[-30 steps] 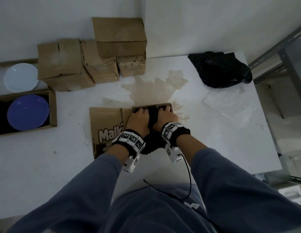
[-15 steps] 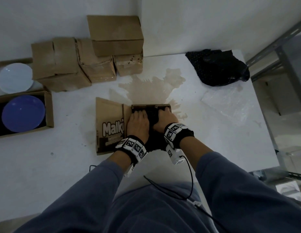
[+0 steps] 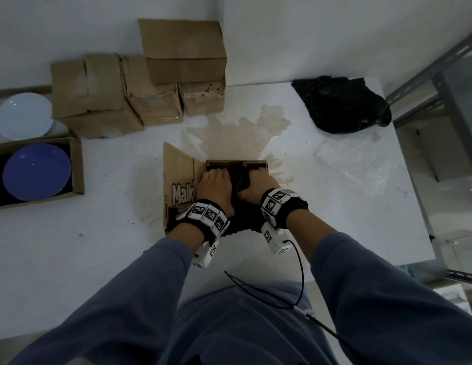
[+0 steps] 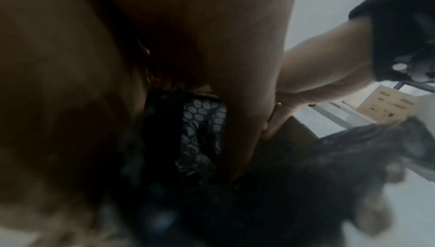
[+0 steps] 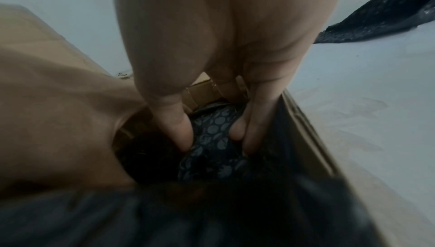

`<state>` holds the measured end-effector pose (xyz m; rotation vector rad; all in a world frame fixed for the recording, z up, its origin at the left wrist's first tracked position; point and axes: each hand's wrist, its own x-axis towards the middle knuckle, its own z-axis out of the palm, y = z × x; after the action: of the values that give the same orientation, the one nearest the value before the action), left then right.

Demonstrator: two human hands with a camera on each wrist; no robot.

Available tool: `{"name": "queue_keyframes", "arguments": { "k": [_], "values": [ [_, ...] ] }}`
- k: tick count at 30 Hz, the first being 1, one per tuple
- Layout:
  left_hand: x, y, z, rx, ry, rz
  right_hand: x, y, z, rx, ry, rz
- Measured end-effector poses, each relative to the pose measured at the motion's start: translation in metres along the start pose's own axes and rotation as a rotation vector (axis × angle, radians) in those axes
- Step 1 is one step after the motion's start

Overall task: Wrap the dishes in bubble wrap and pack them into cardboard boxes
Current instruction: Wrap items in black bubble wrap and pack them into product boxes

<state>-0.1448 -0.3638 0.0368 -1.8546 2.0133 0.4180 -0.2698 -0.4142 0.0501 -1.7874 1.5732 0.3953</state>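
Both hands press a black bubble-wrapped bundle (image 3: 238,177) down into the open cardboard box (image 3: 236,163): left hand (image 3: 215,187) and right hand (image 3: 259,185) fingers (image 5: 179,132) curled around it, as half a second ago; box unmoved.

You are standing in a plain packing or storage room: cardboard boxes (image 3: 140,83) are sitting stacked against a bare white wall (image 3: 308,35), beside a grey metal rack (image 3: 424,83).

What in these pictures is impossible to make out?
- What the black bubble wrap holds: wrap and both hands cover it, all views.
- Printing on the box flap: head view, left hand hides the word's end.
- Left hand's fingertips: left wrist view, dark and blurred.
- Right hand: head view, fingertips sunk in the box.
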Motion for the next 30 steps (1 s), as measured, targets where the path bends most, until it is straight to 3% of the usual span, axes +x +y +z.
{"name": "queue_keyframes", "arguments": {
  "k": [6, 11, 14, 18, 21, 24, 27, 30],
  "values": [
    [0.001, 0.000, -0.003, -0.039, 0.030, 0.015, -0.011, -0.006, -0.006, 0.104, 0.000, -0.005],
    [-0.007, -0.028, -0.008, 0.008, -0.010, 0.238, -0.026, -0.008, -0.011, 0.148, -0.111, 0.036],
    [-0.016, -0.031, -0.004, -0.020, 0.066, 0.306, -0.039, -0.011, -0.012, 0.060, -0.130, 0.008],
    [-0.035, -0.027, -0.007, -0.136, 0.133, 0.305, -0.047, -0.004, -0.021, -0.225, 0.182, -0.071],
    [-0.050, -0.033, -0.004, -0.157, 0.069, 0.307, -0.042, 0.013, -0.021, -0.203, 0.302, -0.099],
    [-0.058, -0.045, 0.000, -0.182, 0.047, 0.308, -0.043, 0.021, -0.016, -0.203, 0.256, -0.061],
    [-0.060, -0.059, 0.001, -0.155, 0.165, 0.324, -0.047, 0.019, -0.015, -0.220, 0.176, -0.037],
    [-0.058, -0.067, -0.004, -0.102, 0.267, 0.310, -0.054, 0.008, -0.011, -0.217, 0.006, -0.048]
  ]
}}
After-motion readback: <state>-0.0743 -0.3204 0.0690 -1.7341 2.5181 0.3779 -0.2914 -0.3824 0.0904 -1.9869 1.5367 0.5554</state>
